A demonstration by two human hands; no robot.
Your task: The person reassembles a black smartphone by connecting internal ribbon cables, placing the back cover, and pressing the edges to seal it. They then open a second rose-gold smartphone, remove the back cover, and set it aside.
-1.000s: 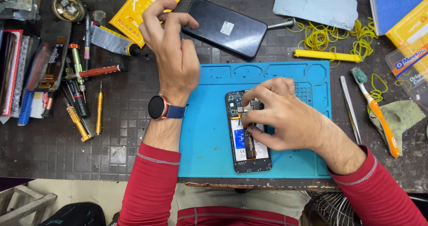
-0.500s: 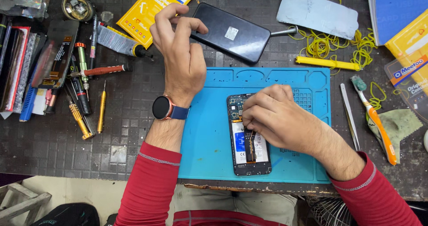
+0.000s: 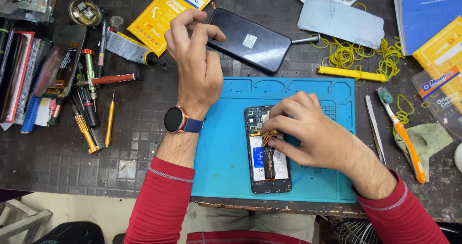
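On the blue mat [image 3: 221, 152], the right hand [image 3: 308, 133] still pinches at the opened phone [image 3: 267, 150], fingers together. Beyond the mat, the left hand [image 3: 195, 66] has lifted, fingers curled, beside 1 black back cover [image 3: 250, 39]; its contents are hidden.

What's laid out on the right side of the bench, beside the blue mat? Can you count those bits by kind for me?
Tweezers: 1
Toothbrush, orange and white: 1
Yellow plastic pry tool: 1
Green cloth: 1
Heap of yellow rubber bands: 1 heap, too tangled to count singly
Total: 5

The right hand rests on the opened phone on the blue mat.
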